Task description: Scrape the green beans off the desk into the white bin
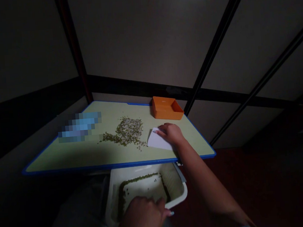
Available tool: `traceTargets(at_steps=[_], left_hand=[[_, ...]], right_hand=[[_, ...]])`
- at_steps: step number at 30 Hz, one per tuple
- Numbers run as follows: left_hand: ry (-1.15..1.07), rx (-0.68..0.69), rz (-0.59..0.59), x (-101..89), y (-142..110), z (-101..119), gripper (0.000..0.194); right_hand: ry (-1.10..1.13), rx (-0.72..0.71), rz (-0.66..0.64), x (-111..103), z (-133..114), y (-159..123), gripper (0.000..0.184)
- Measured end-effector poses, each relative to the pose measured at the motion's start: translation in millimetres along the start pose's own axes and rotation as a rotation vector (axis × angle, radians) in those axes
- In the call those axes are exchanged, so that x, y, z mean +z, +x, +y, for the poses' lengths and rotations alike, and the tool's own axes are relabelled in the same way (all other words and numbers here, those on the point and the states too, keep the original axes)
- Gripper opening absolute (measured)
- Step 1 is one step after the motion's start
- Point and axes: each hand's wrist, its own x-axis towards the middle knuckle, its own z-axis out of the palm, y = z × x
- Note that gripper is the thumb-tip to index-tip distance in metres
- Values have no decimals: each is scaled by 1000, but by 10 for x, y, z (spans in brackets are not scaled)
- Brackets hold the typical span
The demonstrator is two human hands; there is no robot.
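Note:
My right hand (171,133) is closed on a piece of white card (159,141), its thumb on top. The card's edge stands at the right side of a loose spread of small green and pale grains (129,131) on the pale yellow-green tabletop (65,157). Below the table's near edge, a white plastic bin (183,190) has more green grains along the edges of its floor. My left hand (146,212) is closed over the near rim of this bin, with the thumb outside; most of the grip is hidden beneath it.
An orange open box (167,110) stands at the table's back right. A blurred blue item (80,126) lies at the left edge. The tabletop has a raised-looking blue border (119,165). Panelled walls (140,41) rise behind, and dark red floor (240,180) shows at right.

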Motion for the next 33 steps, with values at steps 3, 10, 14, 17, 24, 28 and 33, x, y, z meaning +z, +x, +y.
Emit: traceTargets(at_steps=[3, 10, 14, 17, 24, 28, 33], left_hand=[[-8, -6, 0, 44, 28, 26, 24], [-12, 22, 32, 36, -14, 107, 21], [-8, 54, 72, 61, -8, 95, 21], [-5, 75, 111, 95, 10, 109, 20], [-5, 124, 173, 154, 43, 174, 21], [4, 137, 195, 164, 49, 180, 19], [21, 149, 202, 190, 52, 175, 20]], right_hand=[[1, 9, 13, 5, 4, 0, 49], [49, -60, 39, -25, 13, -10, 46], [71, -79, 64, -33, 6, -19, 46], [59, -44, 103, -26, 20, -22, 45], [6, -6, 118, -16, 37, -4, 46], [-11, -13, 119, -34, -3, 4, 46], [3, -54, 108, -43, -35, -3, 46]])
